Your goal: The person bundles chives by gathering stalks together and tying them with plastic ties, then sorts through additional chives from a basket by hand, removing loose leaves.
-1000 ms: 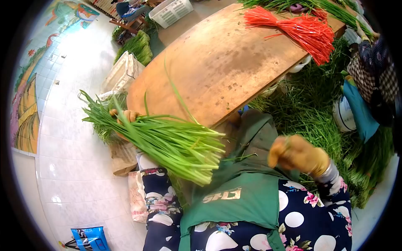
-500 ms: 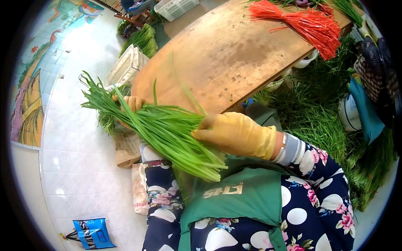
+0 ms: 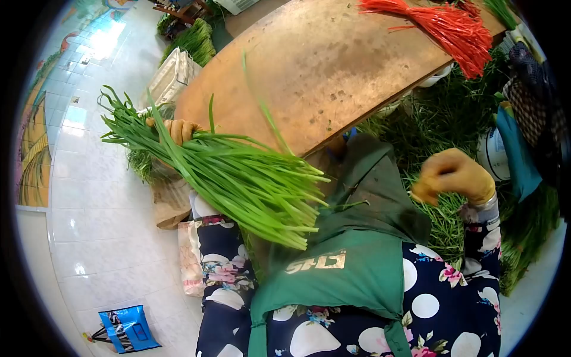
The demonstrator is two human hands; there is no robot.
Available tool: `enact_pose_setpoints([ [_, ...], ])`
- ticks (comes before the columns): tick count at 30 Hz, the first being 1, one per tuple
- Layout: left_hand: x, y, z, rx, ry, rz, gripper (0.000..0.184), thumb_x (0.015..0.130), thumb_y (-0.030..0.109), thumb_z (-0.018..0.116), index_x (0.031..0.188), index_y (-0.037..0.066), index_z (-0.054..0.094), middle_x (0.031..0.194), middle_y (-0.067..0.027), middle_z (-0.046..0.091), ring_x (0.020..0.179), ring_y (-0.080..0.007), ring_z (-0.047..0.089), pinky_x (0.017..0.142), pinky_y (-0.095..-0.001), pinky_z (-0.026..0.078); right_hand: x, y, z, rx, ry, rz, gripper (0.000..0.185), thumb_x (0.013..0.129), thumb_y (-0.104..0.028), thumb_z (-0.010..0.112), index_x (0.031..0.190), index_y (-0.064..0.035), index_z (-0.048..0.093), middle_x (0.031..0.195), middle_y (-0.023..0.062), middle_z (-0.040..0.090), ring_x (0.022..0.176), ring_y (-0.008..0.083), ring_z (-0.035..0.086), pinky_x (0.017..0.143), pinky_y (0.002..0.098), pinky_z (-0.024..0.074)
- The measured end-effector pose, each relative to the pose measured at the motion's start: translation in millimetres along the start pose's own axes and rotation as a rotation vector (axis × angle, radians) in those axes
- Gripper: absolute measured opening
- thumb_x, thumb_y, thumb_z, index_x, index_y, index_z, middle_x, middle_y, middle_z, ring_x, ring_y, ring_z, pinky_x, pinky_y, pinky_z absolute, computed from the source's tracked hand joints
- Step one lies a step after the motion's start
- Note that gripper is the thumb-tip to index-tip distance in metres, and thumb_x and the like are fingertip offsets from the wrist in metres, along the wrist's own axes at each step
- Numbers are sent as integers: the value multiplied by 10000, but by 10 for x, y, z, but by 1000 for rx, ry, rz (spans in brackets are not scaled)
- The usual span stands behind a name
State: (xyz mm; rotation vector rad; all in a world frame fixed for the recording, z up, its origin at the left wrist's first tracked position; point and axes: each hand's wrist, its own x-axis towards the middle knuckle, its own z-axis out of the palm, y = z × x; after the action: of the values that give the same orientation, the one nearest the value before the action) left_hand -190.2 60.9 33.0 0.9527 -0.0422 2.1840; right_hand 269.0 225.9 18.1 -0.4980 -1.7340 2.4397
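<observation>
My left hand (image 3: 178,131), in a tan glove, is wrapped round a bunch of long green stalks (image 3: 244,178) beside the table's near left end. The pale cut ends point right, over my green apron (image 3: 339,262); the darker tips stick out to the left. My right hand (image 3: 452,175), in a yellow glove, is raised at the right, apart from the bunch. Its fingers are curled together and slightly blurred; what they hold, if anything, is too small to make out.
A wooden table (image 3: 321,65) spans the top, with red strips (image 3: 440,33) at its far right. Loose greens (image 3: 434,119) cover the floor at the right, near a white bucket (image 3: 493,154). A white crate (image 3: 172,77) and a blue bag (image 3: 129,329) are at the left.
Half a second ago my right hand was at the bunch's cut ends; now it has moved away to the right. My left hand has kept its hold on the bunch.
</observation>
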Motion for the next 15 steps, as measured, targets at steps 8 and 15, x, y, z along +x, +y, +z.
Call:
enact_pose_setpoints([
  [8,-14,-44,11,14,18,-34,357,947,241,534,1239,36,515,673,49,403,562,-81,374,538,-237,333,452,5,729,-748,18,-464,439,781,-113,665,1213,-103,585,1119,131,629,972,304,630,810,354,526],
  [15,28,-45,17,25,27,-47,358,948,246,537,1238,37,520,669,47,401,560,-82,370,536,-239,335,913,381,1201,-873,-104,-576,283,814,-121,608,1092,-70,604,872,116,625,795,325,638,693,391,523],
])
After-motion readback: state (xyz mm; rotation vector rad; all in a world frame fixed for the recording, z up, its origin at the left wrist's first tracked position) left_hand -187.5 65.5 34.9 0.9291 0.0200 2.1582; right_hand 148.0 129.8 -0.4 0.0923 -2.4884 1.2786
